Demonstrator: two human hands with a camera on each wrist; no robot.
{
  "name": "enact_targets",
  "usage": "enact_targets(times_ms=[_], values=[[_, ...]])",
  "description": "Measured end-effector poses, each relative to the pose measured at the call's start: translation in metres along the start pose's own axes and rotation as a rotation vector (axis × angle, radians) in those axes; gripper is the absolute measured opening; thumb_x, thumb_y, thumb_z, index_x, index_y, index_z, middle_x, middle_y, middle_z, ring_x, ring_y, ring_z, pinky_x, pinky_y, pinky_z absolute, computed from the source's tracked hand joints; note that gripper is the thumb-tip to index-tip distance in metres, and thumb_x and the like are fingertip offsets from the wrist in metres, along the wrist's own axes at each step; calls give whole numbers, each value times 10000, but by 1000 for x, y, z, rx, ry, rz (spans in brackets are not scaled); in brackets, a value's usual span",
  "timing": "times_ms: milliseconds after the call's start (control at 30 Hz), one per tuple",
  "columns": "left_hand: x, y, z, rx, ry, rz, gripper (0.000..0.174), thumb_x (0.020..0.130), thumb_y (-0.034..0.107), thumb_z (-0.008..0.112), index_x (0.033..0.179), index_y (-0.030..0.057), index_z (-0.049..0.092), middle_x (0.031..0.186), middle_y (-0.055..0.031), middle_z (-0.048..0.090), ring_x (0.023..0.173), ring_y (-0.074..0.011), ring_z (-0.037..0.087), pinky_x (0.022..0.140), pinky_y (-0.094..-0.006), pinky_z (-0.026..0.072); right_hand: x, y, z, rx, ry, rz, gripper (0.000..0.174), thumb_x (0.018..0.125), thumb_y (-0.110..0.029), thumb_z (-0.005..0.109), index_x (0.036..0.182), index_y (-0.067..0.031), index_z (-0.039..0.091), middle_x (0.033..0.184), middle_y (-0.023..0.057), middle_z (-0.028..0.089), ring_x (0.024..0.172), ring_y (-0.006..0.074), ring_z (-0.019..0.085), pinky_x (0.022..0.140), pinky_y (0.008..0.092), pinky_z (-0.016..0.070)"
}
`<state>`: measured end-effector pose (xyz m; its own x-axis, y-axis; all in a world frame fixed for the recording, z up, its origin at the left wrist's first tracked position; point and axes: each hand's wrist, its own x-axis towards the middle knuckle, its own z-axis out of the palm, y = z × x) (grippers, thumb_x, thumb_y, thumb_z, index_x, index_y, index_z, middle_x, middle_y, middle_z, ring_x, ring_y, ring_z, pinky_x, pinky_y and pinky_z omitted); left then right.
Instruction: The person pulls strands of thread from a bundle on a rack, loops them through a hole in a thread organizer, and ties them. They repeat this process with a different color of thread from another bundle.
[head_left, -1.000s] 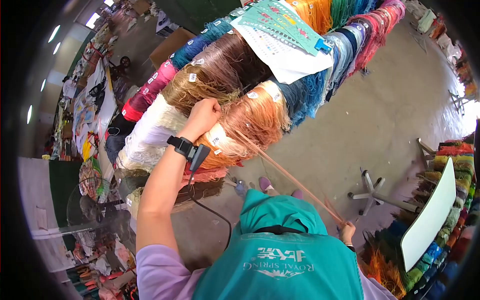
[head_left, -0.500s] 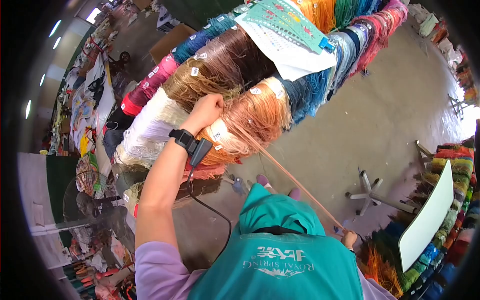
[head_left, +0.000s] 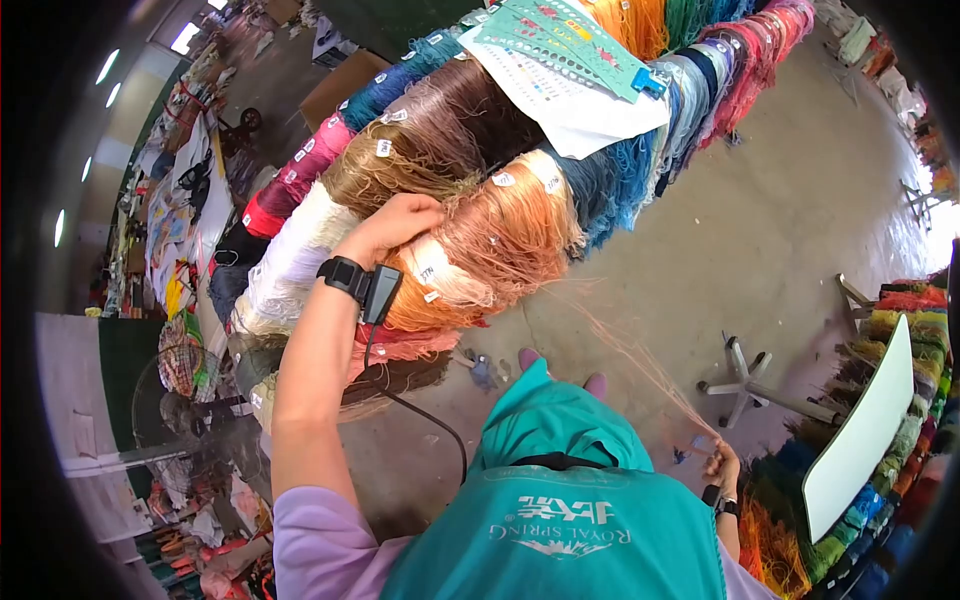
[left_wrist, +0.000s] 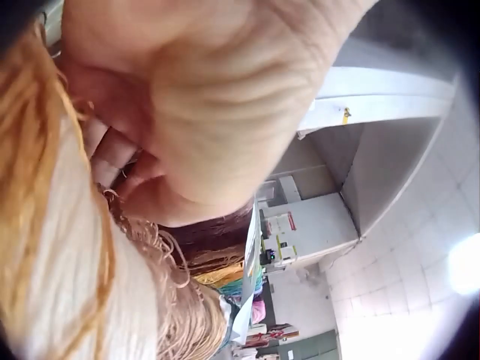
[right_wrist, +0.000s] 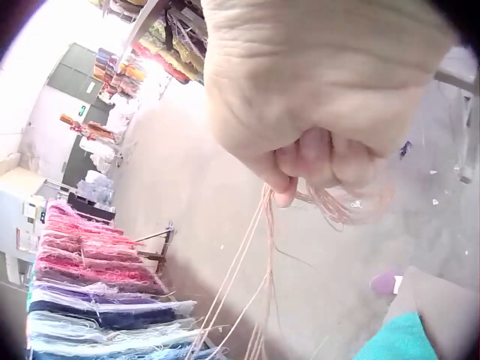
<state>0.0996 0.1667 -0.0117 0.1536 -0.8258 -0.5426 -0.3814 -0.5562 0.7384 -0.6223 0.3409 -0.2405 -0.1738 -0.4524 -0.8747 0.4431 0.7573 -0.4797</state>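
Observation:
My left hand (head_left: pixel 395 225) lies at the upper edge of a hank of peach and orange embroidery thread (head_left: pixel 515 240). Its curled fingers (left_wrist: pixel 112 157) grip the top of that hank, among loose loops; the fingertips are partly hidden behind the palm. Out to the right, my right hand (head_left: pixel 722 468) pinches thin peach threads (head_left: pixel 640 365) by one end. They trail back toward the hank and fan out in the air, their far ends wispy. In the right wrist view, the same threads (right_wrist: pixel 262 232) hang below the pinching fingers (right_wrist: pixel 283 196), and a loose tangle (right_wrist: pixel 330 206) shows beside them.
Labelled thread hanks line the rack: brown (head_left: pixel 470 110), white (head_left: pixel 305 240), blue (head_left: pixel 610 195) and pink (head_left: pixel 760 50). White paper (head_left: pixel 600 125) and a green pattern card (head_left: pixel 560 45) with a blue clip lie on top. A chair base (head_left: pixel 738 385) and white board (head_left: pixel 860 425) stand right.
The taut peach strand between hank and right hand has come loose from the hank and now floats slack. My right hand has moved outward to the right; my left hand has shifted slightly left.

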Motion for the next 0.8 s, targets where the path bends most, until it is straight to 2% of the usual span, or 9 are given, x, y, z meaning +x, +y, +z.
enact_targets(times_ms=[33,133,167,267,300,400,533,567,800], values=[[3,-1,-1,82,-38,37,170,892,136,604,990,18,676,808,33,611,718,-58,524,642,-226,438,0,-6,-1,69,-50,11,76,903,-188,620,856,-135,593,510,-84,309,364,64,254,322,215,207],[8,-11,-5,233,76,159,183,871,183,652,886,1,663,801,-3,638,713,-85,537,660,-279,461,-2,-22,1,205,-92,-7,76,935,-187,594,887,-131,610,515,-90,297,375,57,253,322,212,199],[16,-26,-4,335,220,234,198,881,194,638,896,-3,625,802,-86,648,720,-174,587,686,-321,474,-4,-27,7,187,-132,-37,90,945,-209,600,906,-129,611,514,-87,293,379,57,242,324,206,189],[13,-24,9,486,537,295,200,887,189,612,920,-6,586,842,-187,639,775,-309,617,729,-376,479,-48,-51,64,226,-159,-166,97,938,-189,603,893,-104,596,520,-87,298,389,44,260,321,206,213],[18,-29,10,484,513,266,179,882,173,589,932,2,566,896,-232,628,841,-396,604,766,-415,473,-33,-55,50,352,-188,-191,86,956,-169,578,911,-98,598,525,-79,310,393,49,266,330,208,227],[25,-31,7,543,358,219,163,872,161,583,912,3,574,869,-220,635,826,-376,616,752,-413,475,-11,-83,19,720,-169,-226,91,978,-143,544,927,-92,599,525,-69,302,392,56,264,336,211,233],[40,-31,2,545,168,173,89,804,55,589,854,-18,573,788,-196,626,746,-287,600,709,-381,469,-34,-122,9,856,-262,-391,120,998,-107,506,921,-40,570,535,-56,286,396,63,230,345,226,210],[41,-30,4,495,163,155,73,763,0,577,831,-24,563,745,-170,605,718,-231,565,686,-364,458,-39,-130,5,868,-260,-409,116,994,-97,511,909,-36,563,536,-55,288,395,64,229,346,225,208],[45,-38,5,453,154,173,63,734,-36,541,796,-28,530,682,-148,563,697,-194,518,654,-370,437,-67,-158,-6,996,-92,-569,184,989,-54,514,808,-43,489,524,-42,228,408,85,158,356,246,163]])
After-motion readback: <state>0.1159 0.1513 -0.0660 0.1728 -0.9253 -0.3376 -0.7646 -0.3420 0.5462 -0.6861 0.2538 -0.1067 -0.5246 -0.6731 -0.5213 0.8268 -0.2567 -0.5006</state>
